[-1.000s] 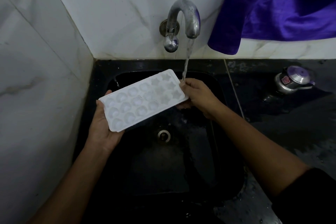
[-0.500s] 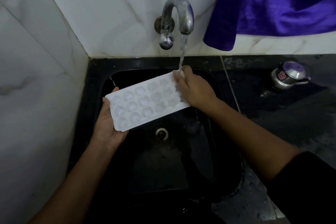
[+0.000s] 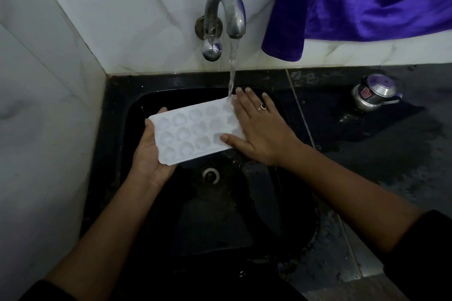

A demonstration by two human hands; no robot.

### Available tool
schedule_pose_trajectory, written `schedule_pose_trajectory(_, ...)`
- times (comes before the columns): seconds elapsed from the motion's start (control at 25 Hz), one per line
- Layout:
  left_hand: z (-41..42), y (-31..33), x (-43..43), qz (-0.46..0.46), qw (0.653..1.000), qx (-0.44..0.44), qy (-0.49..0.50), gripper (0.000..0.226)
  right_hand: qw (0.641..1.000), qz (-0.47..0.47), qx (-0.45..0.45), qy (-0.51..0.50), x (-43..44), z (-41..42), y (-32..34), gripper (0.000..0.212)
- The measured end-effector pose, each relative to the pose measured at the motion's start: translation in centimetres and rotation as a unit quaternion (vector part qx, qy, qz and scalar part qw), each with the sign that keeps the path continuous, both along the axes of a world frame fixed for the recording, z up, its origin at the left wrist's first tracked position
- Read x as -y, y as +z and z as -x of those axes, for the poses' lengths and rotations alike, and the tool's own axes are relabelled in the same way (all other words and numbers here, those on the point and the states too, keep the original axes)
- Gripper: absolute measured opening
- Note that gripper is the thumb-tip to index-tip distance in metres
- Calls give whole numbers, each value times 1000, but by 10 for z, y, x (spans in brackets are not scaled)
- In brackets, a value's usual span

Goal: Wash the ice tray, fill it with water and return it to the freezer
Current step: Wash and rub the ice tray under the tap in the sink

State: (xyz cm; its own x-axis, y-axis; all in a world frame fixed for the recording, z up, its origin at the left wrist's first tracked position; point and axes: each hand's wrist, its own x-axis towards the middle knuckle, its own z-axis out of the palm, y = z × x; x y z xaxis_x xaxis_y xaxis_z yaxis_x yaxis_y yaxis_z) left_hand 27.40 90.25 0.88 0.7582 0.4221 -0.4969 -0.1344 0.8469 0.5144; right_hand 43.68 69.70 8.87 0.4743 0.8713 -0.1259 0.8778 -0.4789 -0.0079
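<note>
Left hand (image 3: 149, 154) grips ice tray (image 3: 193, 132), long axis crosswise, seemingly cups-up; right hand (image 3: 261, 129) lies flat.

Sink (image 3: 171, 80) front half open below held ice tray (image 3: 193, 132); tap (image 3: 226, 7) overhangs back edge; tiled wall (image 3: 49, 129) tight along left edge; metal pot (image 3: 374, 93) at worktop (image 3: 391, 154) back, purple cloth (image 3: 354, 7) above.
</note>
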Motion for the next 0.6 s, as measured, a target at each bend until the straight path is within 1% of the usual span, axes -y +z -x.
schedule_pose_trajectory(0.08,-4,1,-11,-3,1000,4,18,63,997,8,-7,75,11,15,0,98)
schedule_pose_trajectory(0.16,-5,4,-13,1,1000,10,24,61,994,21,-14,109,15,19,2,98)
schedule_pose_trajectory(0.32,-9,13,5,-11,1000,-1,8,61,999,-5,-19,32,0,7,10,97)
schedule_pose_trajectory(0.48,-13,18,-4,-22,1000,2,18,61,993,29,-28,115,14,27,6,101)
schedule_pose_trajectory(0.52,-14,20,0,-23,1000,8,4,61,993,26,-30,111,12,21,6,100)
schedule_pose_trajectory(0.6,-17,18,12,-11,1000,6,-18,61,998,8,-30,54,3,5,10,99)
